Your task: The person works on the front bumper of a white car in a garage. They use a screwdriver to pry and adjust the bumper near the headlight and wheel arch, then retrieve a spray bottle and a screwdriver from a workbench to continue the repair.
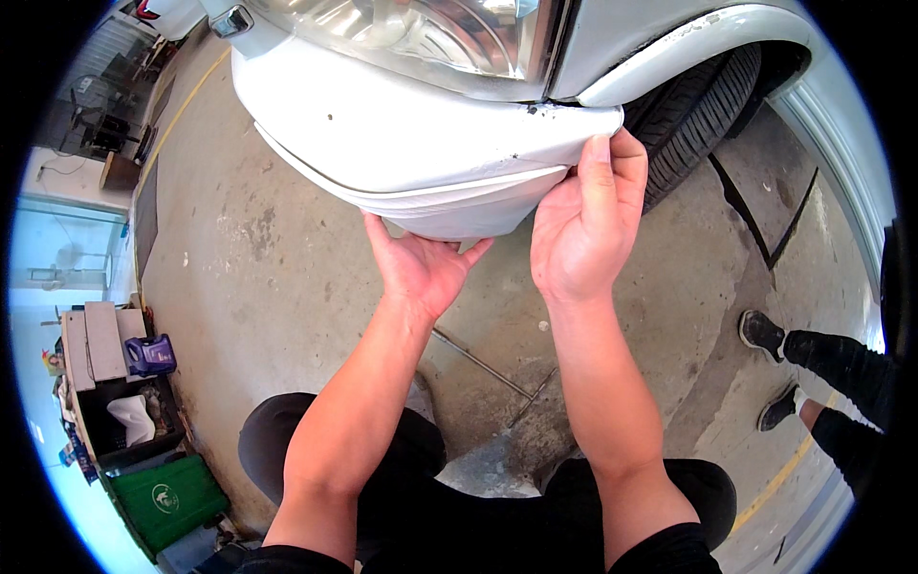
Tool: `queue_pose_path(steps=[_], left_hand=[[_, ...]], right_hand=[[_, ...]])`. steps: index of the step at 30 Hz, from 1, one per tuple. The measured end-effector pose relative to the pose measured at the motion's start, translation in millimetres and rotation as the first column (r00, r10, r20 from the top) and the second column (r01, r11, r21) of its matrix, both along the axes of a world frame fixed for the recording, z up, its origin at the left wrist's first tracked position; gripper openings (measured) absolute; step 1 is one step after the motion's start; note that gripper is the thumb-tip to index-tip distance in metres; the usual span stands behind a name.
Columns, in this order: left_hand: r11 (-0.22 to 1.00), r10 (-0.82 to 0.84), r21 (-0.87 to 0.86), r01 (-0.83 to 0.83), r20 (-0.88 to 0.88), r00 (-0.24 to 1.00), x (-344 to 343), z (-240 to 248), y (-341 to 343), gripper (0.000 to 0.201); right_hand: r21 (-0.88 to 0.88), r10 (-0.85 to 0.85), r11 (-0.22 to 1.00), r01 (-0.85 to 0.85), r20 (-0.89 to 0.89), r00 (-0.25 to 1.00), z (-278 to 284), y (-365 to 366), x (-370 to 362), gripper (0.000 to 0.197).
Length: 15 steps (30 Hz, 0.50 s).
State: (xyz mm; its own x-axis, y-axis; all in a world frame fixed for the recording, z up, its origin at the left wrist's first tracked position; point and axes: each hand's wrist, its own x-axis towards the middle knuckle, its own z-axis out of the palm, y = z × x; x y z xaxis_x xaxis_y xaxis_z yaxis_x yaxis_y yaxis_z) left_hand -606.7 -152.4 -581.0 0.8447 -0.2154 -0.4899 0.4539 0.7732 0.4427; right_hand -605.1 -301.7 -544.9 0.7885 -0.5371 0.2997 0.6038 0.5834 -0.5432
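A white car bumper curves across the upper middle, with small dark chips near its right end. My right hand is closed on the bumper's right corner, beside the wheel, thumb in front and fingers at the edge. Beneath the lower lip, my left hand is palm up with spread fingers touching the underside; some fingertips are hidden behind the bumper. Above the bumper sits the headlight. The white wheel arch trim meets the bumper near my right hand.
A black tire stands right of the bumper. On the concrete floor lies a long metal rod-like tool between my arms. A purple jug and a green bin are at left. Another person's shoe shows at right.
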Motion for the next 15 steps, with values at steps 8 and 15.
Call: queue_pose_path(steps=[8, 15], left_hand=[[1.000, 0.005, -0.011, -0.005, -0.009, 1.000, 2.1, 1.5, -1.1, 0.102], [0.998, -0.036, -0.049, 0.040, 0.072, 0.997, 3.1, -2.8, -0.1, 0.103]], right_hand=[[-0.070, -0.025, 0.997, 0.025, 0.001, 1.000, 2.5, 0.8, 2.9, 0.025], [-0.108, -0.021, 0.994, 0.021, -0.002, 1.000, 10.0, -0.8, 2.0, 0.027]])
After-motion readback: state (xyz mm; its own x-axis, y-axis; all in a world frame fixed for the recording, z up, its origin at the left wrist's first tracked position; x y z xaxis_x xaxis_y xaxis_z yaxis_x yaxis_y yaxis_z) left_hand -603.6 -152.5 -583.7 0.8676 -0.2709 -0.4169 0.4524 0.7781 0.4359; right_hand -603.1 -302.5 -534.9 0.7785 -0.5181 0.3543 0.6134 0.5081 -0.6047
